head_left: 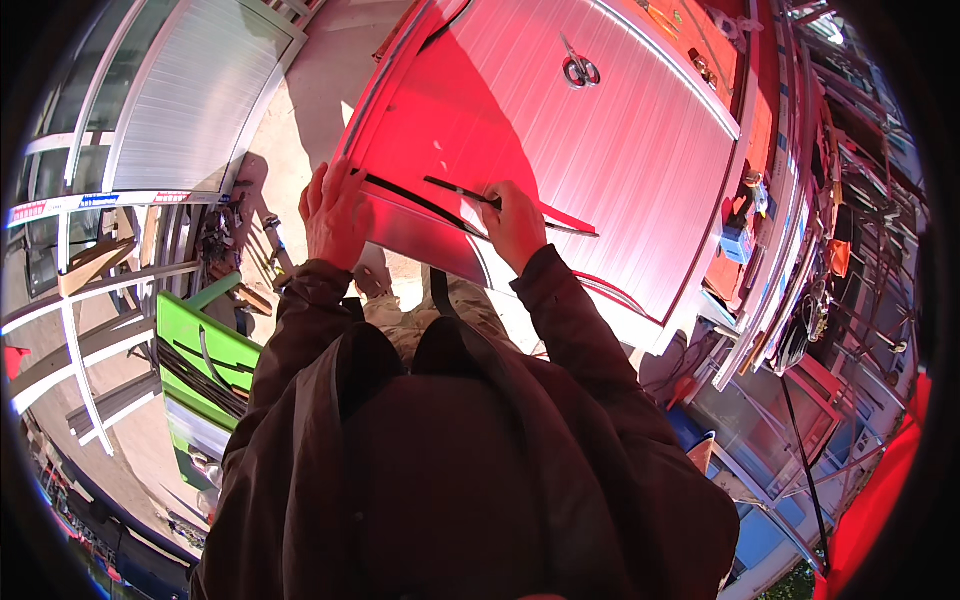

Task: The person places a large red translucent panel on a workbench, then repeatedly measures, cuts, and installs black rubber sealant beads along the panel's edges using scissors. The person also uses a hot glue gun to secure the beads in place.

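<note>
A ribbed panel (610,150) with a pale metal frame lies in front of me, tinted red by the light. My left hand (337,218) rests on its near left corner, fingers stretched out. Closed in a pinch, my right hand (516,228) holds a thin dark flat piece (445,186) that points left. I cannot tell whether it is a tool or a strip. A black strip (420,204) runs along the panel's near edge between my hands. Another dark strip (570,224) lies just right of my right hand. Black-handled scissors (580,70) lie farther back on the panel.
At the left stand a ribbed white panel (185,95) and a white metal frame (75,330). A green stand (205,345) holds several dark strips. Tools and a blue box (737,244) sit beyond the panel's right edge, near stacked metal profiles (790,250).
</note>
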{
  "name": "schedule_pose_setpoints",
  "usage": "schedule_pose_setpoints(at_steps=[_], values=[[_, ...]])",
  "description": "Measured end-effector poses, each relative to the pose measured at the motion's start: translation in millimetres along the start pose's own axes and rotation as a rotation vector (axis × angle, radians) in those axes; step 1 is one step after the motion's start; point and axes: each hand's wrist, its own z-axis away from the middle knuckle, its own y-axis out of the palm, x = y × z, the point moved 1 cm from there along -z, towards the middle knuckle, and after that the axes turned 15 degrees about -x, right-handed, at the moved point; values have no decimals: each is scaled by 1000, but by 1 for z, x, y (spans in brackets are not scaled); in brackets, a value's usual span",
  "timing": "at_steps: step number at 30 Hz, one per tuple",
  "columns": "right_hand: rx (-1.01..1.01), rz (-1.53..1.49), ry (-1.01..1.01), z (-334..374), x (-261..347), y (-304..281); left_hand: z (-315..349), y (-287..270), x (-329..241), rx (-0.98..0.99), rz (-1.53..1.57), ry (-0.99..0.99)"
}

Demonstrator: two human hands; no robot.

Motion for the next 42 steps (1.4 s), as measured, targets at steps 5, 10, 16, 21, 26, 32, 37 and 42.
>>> schedule_pose_setpoints(at_steps=[5,10,16,21,26,32,37,42], values=[[-166,-139,89,11,41,-22,-9,-8,-25,58,213,27],[-113,-437,183,32,97,-14,-34,-42,-88,236,1042,-723],[-198,-423,-68,29,118,-10,-32,-66,-88,170,1270,-693],[-145,-485,-27,27,123,-9,-30,-70,-82,103,1295,-723],[-46,-358,43,16,114,-23,-24,-91,-51,-182,1472,-869],[-91,27,-198,-14,80,-36,9,-103,11,-373,1487,-1012],[-346,-433,-1,-34,62,-18,25,-113,5,-263,1558,-919],[-172,-1082,574,-42,75,-3,36,-110,-3,-272,1572,-939]])
